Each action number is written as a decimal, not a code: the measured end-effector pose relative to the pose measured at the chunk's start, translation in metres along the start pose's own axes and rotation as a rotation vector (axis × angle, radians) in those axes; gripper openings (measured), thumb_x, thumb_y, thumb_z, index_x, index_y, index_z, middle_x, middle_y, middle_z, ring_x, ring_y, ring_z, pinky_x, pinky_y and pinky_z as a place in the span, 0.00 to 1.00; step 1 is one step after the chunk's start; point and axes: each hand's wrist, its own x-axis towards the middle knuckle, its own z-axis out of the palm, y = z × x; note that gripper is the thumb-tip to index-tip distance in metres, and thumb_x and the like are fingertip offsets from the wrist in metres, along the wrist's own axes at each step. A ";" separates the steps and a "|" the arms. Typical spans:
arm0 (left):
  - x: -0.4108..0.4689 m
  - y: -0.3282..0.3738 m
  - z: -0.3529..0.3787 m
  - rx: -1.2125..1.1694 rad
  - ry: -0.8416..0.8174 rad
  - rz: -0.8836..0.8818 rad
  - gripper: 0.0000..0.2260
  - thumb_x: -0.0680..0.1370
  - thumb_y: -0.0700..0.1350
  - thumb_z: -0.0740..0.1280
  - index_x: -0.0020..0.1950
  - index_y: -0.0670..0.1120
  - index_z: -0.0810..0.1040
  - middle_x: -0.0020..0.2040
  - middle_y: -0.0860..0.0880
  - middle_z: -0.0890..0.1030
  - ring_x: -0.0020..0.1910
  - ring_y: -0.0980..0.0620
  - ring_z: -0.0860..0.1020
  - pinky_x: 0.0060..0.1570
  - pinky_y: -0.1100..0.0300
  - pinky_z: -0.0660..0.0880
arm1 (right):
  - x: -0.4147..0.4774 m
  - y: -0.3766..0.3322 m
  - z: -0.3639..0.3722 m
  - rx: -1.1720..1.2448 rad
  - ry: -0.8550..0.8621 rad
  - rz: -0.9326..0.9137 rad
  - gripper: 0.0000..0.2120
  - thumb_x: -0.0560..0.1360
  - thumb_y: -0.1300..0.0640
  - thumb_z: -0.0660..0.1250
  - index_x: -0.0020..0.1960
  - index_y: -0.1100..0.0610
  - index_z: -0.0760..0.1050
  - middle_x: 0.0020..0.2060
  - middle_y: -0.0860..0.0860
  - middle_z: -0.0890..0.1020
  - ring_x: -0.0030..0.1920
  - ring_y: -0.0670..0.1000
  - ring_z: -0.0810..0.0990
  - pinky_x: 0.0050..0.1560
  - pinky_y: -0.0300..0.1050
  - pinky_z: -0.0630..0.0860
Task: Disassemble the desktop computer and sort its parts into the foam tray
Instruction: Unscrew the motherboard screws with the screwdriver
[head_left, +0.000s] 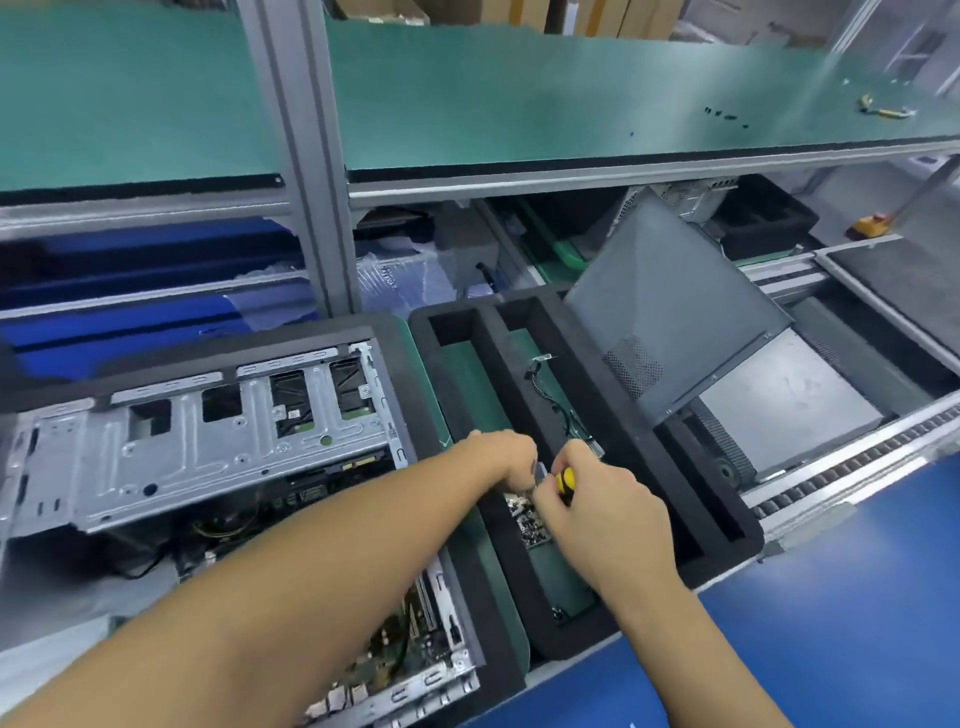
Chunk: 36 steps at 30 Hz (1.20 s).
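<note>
Open grey metal desktop computer chassis (208, 447) lies on its side at left, motherboard exposed at its near end. It sits just beside the black foam tray (501, 364), which is at centre.

Both hands meet over the tray's middle compartment. The left hand (506, 457) has its fingers curled round the upper end of a small green circuit card (522, 514). The right hand (608, 504) is closed round a yellow-and-black screwdriver (565, 480), whose tip is hidden.

A thin black cable bundle (556, 400) lies in the same compartment, beyond the hands. A grey perforated metal side panel (675, 312) rests tilted over the tray's right part.

A blue counter (831, 623) is at near right, and a green-topped shelf (519, 104) is above.
</note>
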 end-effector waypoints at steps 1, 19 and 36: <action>-0.014 -0.006 -0.007 -0.060 0.073 0.028 0.07 0.77 0.44 0.61 0.40 0.51 0.73 0.39 0.51 0.74 0.43 0.47 0.74 0.43 0.55 0.71 | 0.001 -0.008 -0.004 0.010 0.025 -0.023 0.08 0.76 0.44 0.59 0.46 0.48 0.66 0.29 0.46 0.73 0.33 0.52 0.74 0.33 0.46 0.72; -0.173 -0.139 0.042 -0.619 0.023 0.196 0.15 0.72 0.36 0.67 0.33 0.55 0.79 0.30 0.58 0.80 0.29 0.63 0.76 0.34 0.68 0.74 | -0.010 -0.138 0.006 -0.046 -0.290 -0.601 0.08 0.77 0.45 0.58 0.46 0.48 0.62 0.35 0.49 0.71 0.37 0.58 0.70 0.36 0.48 0.65; -0.123 -0.118 0.108 -0.520 -0.250 0.262 0.02 0.77 0.42 0.72 0.46 0.46 0.80 0.36 0.49 0.79 0.28 0.60 0.77 0.31 0.64 0.77 | -0.020 -0.148 0.037 -0.362 -0.786 -0.395 0.11 0.76 0.61 0.62 0.57 0.58 0.75 0.43 0.56 0.81 0.34 0.56 0.79 0.30 0.40 0.70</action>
